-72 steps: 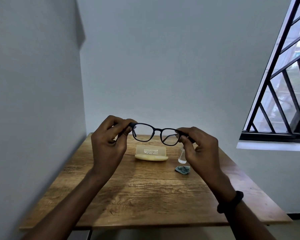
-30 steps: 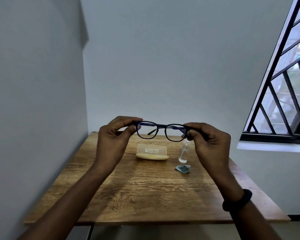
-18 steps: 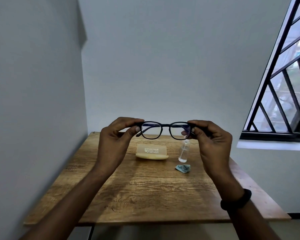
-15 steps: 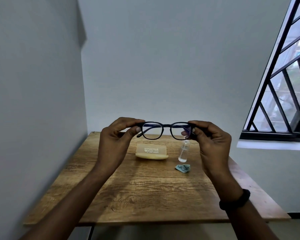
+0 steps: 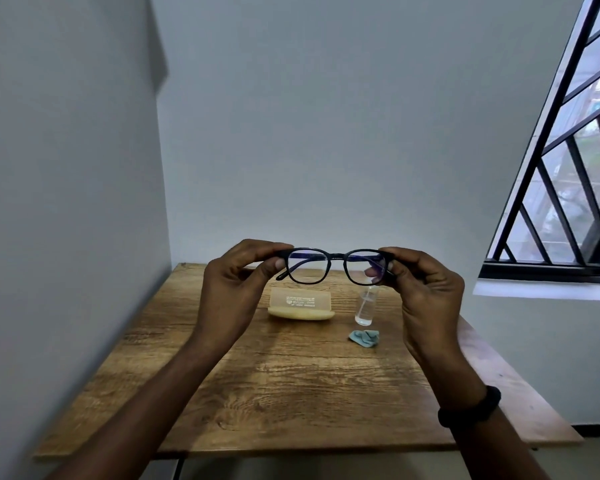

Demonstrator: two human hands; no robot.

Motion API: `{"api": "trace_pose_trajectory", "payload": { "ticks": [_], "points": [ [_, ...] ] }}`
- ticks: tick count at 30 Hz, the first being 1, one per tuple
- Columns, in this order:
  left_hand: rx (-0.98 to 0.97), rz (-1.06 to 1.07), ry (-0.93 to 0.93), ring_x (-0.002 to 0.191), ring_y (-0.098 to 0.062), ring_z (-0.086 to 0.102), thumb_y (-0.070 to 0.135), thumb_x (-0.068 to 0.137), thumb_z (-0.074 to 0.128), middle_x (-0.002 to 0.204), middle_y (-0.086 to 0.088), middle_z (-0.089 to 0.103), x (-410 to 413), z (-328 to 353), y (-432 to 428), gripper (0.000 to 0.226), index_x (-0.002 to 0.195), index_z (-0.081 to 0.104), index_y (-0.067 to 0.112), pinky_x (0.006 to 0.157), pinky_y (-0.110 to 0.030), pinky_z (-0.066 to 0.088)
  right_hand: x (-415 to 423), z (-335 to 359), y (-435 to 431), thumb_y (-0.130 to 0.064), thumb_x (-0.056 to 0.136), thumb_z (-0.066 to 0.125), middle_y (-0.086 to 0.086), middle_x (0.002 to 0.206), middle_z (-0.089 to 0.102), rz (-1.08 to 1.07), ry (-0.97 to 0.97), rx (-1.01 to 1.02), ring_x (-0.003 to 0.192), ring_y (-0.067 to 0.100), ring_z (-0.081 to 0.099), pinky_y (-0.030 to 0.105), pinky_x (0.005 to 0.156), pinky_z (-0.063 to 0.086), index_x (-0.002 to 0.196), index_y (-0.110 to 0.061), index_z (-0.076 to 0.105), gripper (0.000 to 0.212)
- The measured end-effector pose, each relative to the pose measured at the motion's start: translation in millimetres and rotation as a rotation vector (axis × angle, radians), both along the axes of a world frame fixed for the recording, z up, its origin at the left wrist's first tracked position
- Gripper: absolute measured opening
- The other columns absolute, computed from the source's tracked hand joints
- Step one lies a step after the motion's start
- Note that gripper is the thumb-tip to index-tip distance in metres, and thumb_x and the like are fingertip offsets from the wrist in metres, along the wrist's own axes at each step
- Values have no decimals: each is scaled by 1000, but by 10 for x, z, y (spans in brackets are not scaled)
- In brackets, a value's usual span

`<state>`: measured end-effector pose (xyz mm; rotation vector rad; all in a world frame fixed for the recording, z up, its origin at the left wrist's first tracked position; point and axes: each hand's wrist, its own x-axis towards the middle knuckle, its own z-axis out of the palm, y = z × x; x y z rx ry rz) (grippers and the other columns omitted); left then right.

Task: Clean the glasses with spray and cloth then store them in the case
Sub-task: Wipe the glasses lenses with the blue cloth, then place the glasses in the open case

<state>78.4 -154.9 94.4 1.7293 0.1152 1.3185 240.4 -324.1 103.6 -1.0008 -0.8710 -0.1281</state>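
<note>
- While we hold the glasses [image 5: 337, 255] up in the air between us and the far wall, the left hand [image 5: 232, 292] pinches one end of the frame between its thumb and curled fingers. The right hand [image 5: 426, 292] pinches the other end the same way.
- We judge that gripping both ends keeps skin off the lenses and holds the frame level, so daylight from the window [image 5: 568, 168] can show up any smears.
- One temple slants behind the lens nearer the left hand. We cannot tell whether both temples are fully folded.
- The glasses touch nothing but our fingers and hang above the back part of the table [image 5: 291, 393].
- The case [image 5: 301, 304] lies flat near the back middle of the table, directly below the glasses in this view. We cannot tell whether its lid is latched.
- The spray bottle [image 5: 365, 306] stands upright just beside the case, towards the right hand. The cloth [image 5: 364, 337] lies crumpled just in front of the bottle.
- Both sit on the right-hand side, probably so that hand can reach them while the left takes the frame.
- Neither bottle nor cloth is in hand, so we read this as a check of the lenses.
- Reaching for anything means one hand must let go, and then a one-ended grip could twist the frame.
</note>
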Motion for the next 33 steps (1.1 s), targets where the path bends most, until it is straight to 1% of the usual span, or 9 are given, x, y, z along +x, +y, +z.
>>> {"api": "trace_pose_trajectory", "payload": {
  "ticks": [6,9,12,14,19,22,28,30,33],
  "points": [
    [-19,161,57,107,-8,70,33,91,72,105,10,75,209,-373,270,45,135,63,32,82,-30,59,61,-53,9,11,92,60,3,81,77,-26,7,8,73,25,76,30,69,61,96,-11,76,27],
    [4,301,266,113,-5,66,28,90,77,122,7,72,394,-795,596,50,138,62,28,87,-40,60,110,-85,16,10,92,60,3,81,77,-36,21,19,73,25,76,31,70,61,95,-15,77,31],
    [-17,345,470,124,-19,62,32,88,79,136,-1,67,510,-1084,796,48,134,66,27,99,-34,51,164,-136,30,10,92,60,2,80,78,-56,17,5,74,25,76,32,70,62,96,-13,76,28],
    [-64,314,533,129,-18,59,37,88,79,139,0,65,568,-1193,849,45,131,69,31,105,-32,47,201,-174,39,10,92,60,2,79,78,-66,27,3,74,25,76,31,69,61,95,-15,77,31],
    [-145,229,657,111,-5,69,60,79,77,118,9,77,693,-1349,908,51,123,73,36,99,-39,59,295,-249,61,11,92,60,2,80,77,-72,39,-19,74,22,76,29,70,61,97,-10,75,26],
    [-148,266,704,98,-8,73,74,68,70,103,15,79,785,-1469,989,60,117,73,39,96,-46,59,345,-306,76,12,92,60,3,80,77,-72,58,-17,73,21,76,30,71,62,97,-8,74,25],
    [-60,325,733,96,-11,69,48,81,77,85,20,76,787,-1492,985,10,86,76,40,105,-49,44,387,-405,96,14,90,61,-1,84,78,-89,69,-17,78,14,75,23,70,59,106,2,72,23],
    [-39,317,757,97,-10,68,38,85,78,83,19,76,722,-1513,983,5,81,76,36,103,-43,36,392,-426,99,14,91,60,1,85,78,-83,71,-21,78,15,75,25,71,60,107,4,71,22],
    [-19,279,771,93,-1,67,37,85,77,84,26,74,577,-1594,998,4,84,74,40,105,-52,45,388,-466,89,14,91,60,6,89,77,-81,61,-24,81,19,75,29,74,61,108,8,71,20]
  ]
}}
